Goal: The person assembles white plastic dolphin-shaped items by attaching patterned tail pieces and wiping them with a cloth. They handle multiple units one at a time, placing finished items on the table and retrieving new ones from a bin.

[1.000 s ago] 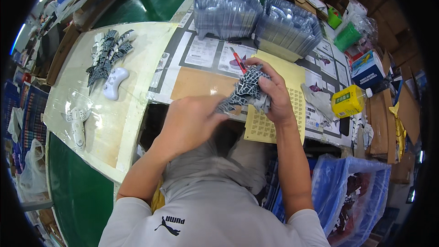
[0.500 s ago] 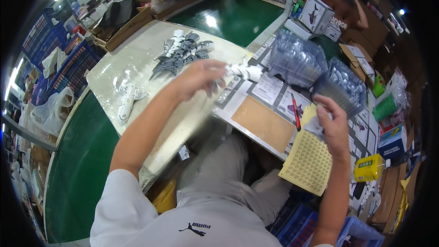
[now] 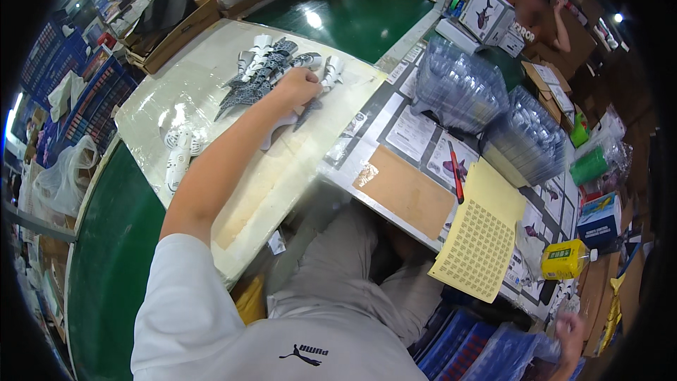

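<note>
Gripping the black-and-white toy (image 3: 331, 74) in my left hand (image 3: 300, 90), I should lay it gently beside the patterned pile (image 3: 264, 70); from here, I can't tell my right hand's (image 3: 569, 331) state.

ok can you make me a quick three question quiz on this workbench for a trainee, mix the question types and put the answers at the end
1. Which of the hands is at the pile of black-and-white pieces?
A) left
B) right
C) both

2. True or false: the yellow bottle is farther right in the picture than the red cutter.

3. Fill in the blank: the stacked trays are made of ____ material, neither painted nor opaque.

Key:
1. A, the left hand
2. True
3. Clear
</note>
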{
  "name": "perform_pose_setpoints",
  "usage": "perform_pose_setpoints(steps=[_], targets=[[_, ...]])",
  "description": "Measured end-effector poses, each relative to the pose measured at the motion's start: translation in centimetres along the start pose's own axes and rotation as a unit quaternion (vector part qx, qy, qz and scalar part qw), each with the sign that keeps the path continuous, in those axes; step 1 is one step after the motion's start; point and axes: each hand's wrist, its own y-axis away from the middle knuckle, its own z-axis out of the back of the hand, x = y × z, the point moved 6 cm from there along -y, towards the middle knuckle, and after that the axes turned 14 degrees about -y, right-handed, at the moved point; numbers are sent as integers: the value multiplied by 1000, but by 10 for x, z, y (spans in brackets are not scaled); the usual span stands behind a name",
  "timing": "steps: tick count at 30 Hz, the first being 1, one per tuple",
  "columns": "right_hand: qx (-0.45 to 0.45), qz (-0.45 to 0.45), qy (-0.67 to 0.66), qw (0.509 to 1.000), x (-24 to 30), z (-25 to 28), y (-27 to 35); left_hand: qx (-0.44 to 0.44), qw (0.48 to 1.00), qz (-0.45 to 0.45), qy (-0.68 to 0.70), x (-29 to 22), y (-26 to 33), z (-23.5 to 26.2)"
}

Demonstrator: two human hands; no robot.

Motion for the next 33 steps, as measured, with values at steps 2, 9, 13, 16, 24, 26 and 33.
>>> perform_pose_setpoints(steps=[2,9,13,16,24,26,33], targets=[[57,-152,240,957,-85,50,23,-59,989,-59,-119,-11,20,17],[98,-263,267,922,-281,-18,104,-156,904,-117,-380,5,101,43],[140,-248,283,916,-301,-82,120,-175,875,-223,-392,55,105,24],[158,-281,279,904,-316,-98,137,-113,928,-111,-339,86,103,34],[-40,-407,-72,910,-273,0,203,-105,907,-192,-360,-67,158,16],[-189,-374,1,908,-232,37,210,-88,945,-269,-163,-108,170,-26],[-243,-140,-129,951,-62,92,206,227,890,-394,34,-231,247,-168]])
